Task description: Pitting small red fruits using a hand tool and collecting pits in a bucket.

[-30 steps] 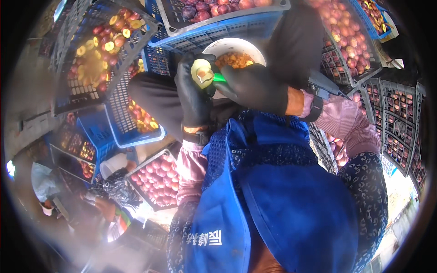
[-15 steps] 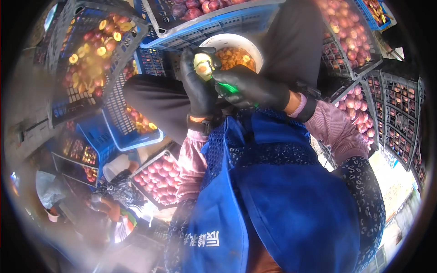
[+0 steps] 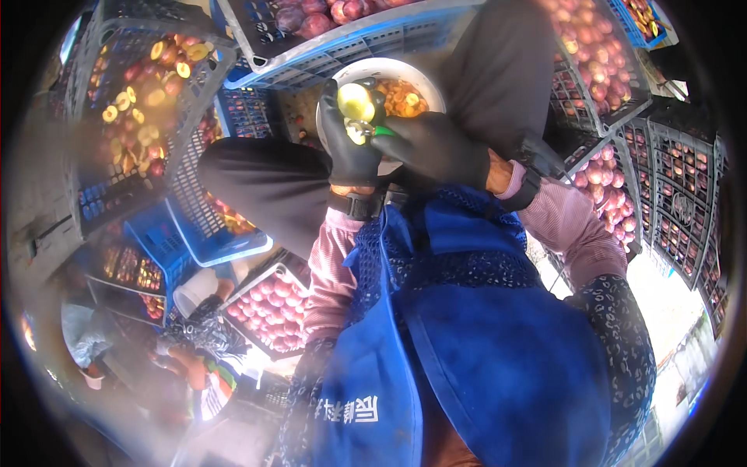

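Observation:
My left hand (image 3: 352, 156), in a black glove, is closed around a cut plum (image 3: 355, 101) with its yellow flesh facing up. A smaller pale piece (image 3: 355, 132) shows just below, against the glove's fingers. My right hand (image 3: 440, 148), also black-gloved, grips a small tool with a green handle (image 3: 383, 131); its metal tip (image 3: 362, 124) touches the fruit at the left hand. Most of the handle is hidden by the right fingers. Under both hands stands a white bucket (image 3: 380, 67) holding orange-brown fruit pieces (image 3: 403, 95).
A crate of halved plums (image 3: 222, 74) stands at the left, above a blue crate (image 3: 233, 251). Whole plums fill crates ahead (image 3: 346, 12), at right (image 3: 599, 74) and lower left (image 3: 272, 311). Dark crates (image 3: 685, 202) stack at far right. Another person (image 3: 194, 350) works at lower left.
The fruit in my left hand has turned: a brownish centre showed before, now a smooth yellow face. My right hand has shifted the tool's tip against the fruit's lower side. The view has shifted slightly.

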### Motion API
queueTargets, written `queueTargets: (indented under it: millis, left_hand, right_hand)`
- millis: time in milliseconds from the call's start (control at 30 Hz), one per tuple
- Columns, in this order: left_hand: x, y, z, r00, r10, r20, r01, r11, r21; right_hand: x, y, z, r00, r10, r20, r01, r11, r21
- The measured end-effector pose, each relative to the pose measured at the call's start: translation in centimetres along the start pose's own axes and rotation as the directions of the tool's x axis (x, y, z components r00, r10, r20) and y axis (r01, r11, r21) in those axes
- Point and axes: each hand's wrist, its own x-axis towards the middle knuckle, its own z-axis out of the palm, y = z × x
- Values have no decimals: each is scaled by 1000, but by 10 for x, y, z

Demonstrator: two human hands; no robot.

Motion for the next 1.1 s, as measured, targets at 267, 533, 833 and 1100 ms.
queueTargets:
  millis: [267,533,833,1100]
  left_hand:
    - [38,19,-43,971,235,51,-201,675,709]
    - [2,136,-84,649,505,568,-416,-390,822]
    - [4,194,-243,692,695,-194,-26,292,956]
    - [142,240,-316,598,792,-122,6,148,989]
  right_hand:
    - [-17,33,0,991,125,-53,-134,851,-507]
    - [0,38,5,991,49,-125,-110,834,-541]
    - [7,33,11,988,148,-36,-146,861,-487]
    - [21,23,18,974,224,-33,-214,863,-458]
